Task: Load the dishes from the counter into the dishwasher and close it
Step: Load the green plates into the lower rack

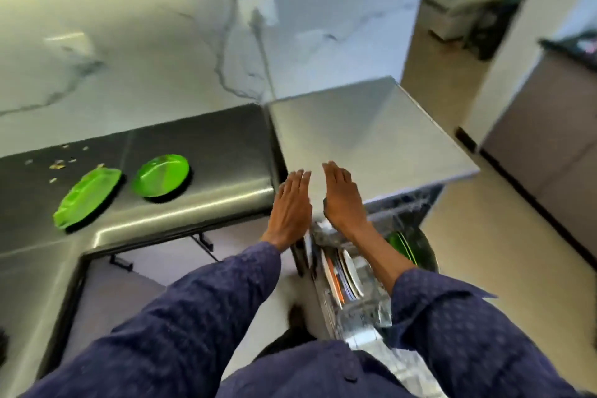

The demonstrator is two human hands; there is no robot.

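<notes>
Two green plates lie on the dark steel counter (210,145): a round one (161,179) and, to its left, a tilted one (87,199). The dishwasher (371,132) stands to the right with a grey top, and its rack (352,304) is pulled out below my arms. In the rack stand white and orange plates (342,275) and a green plate (400,244). My left hand (292,203) and my right hand (340,197) are stretched out side by side, fingers straight, over the front edge of the dishwasher top. Neither hand holds anything.
Crumbs (58,165) are scattered on the counter's far left. A white plug and cable (258,22) hang on the marble wall. Cabinet handles (203,241) sit under the counter. Beige floor (484,236) opens to the right, with a grey cabinet (549,155) beyond.
</notes>
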